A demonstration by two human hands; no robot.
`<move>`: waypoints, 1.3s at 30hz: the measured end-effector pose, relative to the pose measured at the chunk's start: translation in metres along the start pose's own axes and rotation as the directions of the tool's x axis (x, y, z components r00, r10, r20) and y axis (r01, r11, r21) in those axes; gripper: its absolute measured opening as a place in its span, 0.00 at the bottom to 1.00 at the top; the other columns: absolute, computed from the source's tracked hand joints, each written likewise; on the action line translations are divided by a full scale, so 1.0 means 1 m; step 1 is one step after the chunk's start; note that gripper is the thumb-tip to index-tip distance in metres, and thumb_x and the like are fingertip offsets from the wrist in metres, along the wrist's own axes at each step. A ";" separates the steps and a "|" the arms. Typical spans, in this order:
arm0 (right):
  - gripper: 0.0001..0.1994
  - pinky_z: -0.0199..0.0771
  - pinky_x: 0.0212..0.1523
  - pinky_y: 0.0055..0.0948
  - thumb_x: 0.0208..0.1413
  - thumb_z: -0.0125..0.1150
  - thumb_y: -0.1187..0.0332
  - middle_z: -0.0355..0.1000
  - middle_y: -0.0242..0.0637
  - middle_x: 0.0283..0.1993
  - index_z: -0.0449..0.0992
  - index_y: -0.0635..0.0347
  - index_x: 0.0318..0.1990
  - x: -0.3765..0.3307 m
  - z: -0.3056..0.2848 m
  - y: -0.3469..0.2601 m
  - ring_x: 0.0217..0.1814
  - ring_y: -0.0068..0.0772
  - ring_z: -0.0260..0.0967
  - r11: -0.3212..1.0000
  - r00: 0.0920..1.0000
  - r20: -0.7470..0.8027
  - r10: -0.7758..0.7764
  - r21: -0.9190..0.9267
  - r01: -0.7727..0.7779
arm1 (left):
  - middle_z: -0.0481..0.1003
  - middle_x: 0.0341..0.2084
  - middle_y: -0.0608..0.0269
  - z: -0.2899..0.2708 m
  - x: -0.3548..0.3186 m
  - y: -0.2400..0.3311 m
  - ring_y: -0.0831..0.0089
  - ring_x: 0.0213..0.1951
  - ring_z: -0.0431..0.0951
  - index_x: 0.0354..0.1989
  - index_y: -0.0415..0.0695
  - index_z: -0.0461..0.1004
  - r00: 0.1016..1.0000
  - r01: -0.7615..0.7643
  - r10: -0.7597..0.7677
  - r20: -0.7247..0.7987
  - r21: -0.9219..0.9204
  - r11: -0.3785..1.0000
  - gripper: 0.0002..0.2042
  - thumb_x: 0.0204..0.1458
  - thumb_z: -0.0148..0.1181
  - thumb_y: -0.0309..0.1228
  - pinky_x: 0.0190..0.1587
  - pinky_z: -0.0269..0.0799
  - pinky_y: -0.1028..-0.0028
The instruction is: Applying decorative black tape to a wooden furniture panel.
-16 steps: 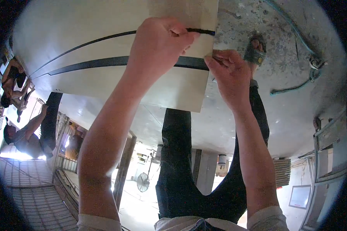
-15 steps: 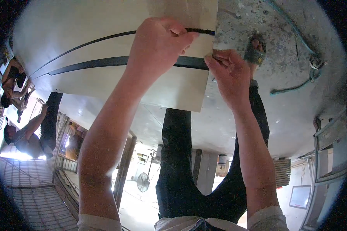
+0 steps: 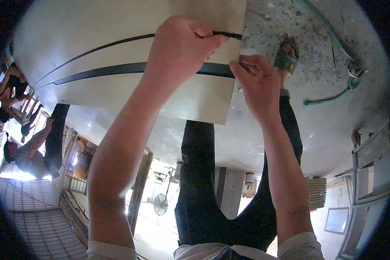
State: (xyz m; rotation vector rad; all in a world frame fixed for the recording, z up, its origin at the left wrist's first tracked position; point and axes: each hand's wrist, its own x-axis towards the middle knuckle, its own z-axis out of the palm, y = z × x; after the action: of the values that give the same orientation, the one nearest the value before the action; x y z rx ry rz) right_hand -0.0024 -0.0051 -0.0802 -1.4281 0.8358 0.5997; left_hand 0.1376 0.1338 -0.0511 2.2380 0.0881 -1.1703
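Observation:
A long pale panel [image 3: 214, 97] stretches from the upper left to just past the middle of the view. Two dark lines run along it: a thin black strip [image 3: 112, 43], fuzzy at its right end, and a wider dark band [image 3: 104, 71]. My left hand [image 3: 182, 45] is closed over the thin strip near that end, thumb and fingertips pinched at it; the palm side is hidden. At the panel's right edge, where the wide band ends, my right hand [image 3: 260, 80] is closed, thumb and fingers pinching the edge. Exactly what lies between those fingertips is hard to see.
A sandalled foot [image 3: 287, 58] stands on the stained floor beyond the panel's right edge. A green rope [image 3: 329, 28] with a knot lies to the right. Two other people are at the far left, one in a grey top [image 3: 32, 158]. A fan [image 3: 160, 204] stands lower down.
My left hand has shifted slightly up and right along the thin strip. My right hand stays at the panel's edge. A person at the far left has moved a little.

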 end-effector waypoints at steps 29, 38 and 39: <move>0.09 0.72 0.46 0.22 0.59 0.65 0.71 0.79 0.37 0.43 0.76 0.66 0.42 -0.001 -0.003 0.001 0.46 0.21 0.73 0.998 0.999 -0.004 -0.032 -0.052 0.032 | 0.76 0.15 0.51 0.016 -0.005 0.012 0.61 0.19 0.78 0.21 0.36 0.80 0.995 -0.052 0.055 -0.078 0.036 0.998 0.15 0.42 0.71 0.39 0.27 0.74 0.66; 0.10 0.72 0.46 0.21 0.59 0.66 0.71 0.79 0.37 0.43 0.76 0.67 0.43 -0.002 0.000 -0.001 0.45 0.21 0.74 0.979 0.999 0.011 0.034 0.201 -0.035 | 0.78 0.16 0.61 0.011 -0.002 -0.002 0.77 0.22 0.80 0.24 0.37 0.81 0.999 -0.036 0.035 -0.015 -0.014 0.999 0.16 0.52 0.70 0.39 0.26 0.76 0.76; 0.10 0.72 0.46 0.21 0.59 0.66 0.71 0.79 0.37 0.43 0.76 0.67 0.43 -0.002 -0.001 0.000 0.45 0.21 0.74 0.979 0.999 0.009 0.036 0.200 -0.037 | 0.78 0.17 0.60 0.012 -0.002 -0.002 0.78 0.22 0.80 0.24 0.37 0.81 0.999 -0.042 0.041 -0.026 -0.018 0.999 0.16 0.52 0.69 0.39 0.26 0.76 0.77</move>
State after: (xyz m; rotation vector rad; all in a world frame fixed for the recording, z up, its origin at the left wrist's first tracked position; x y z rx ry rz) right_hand -0.0038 -0.0054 -0.0790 -1.2300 0.8938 0.5310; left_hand 0.1271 0.1289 -0.0558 2.2279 0.0620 -1.1150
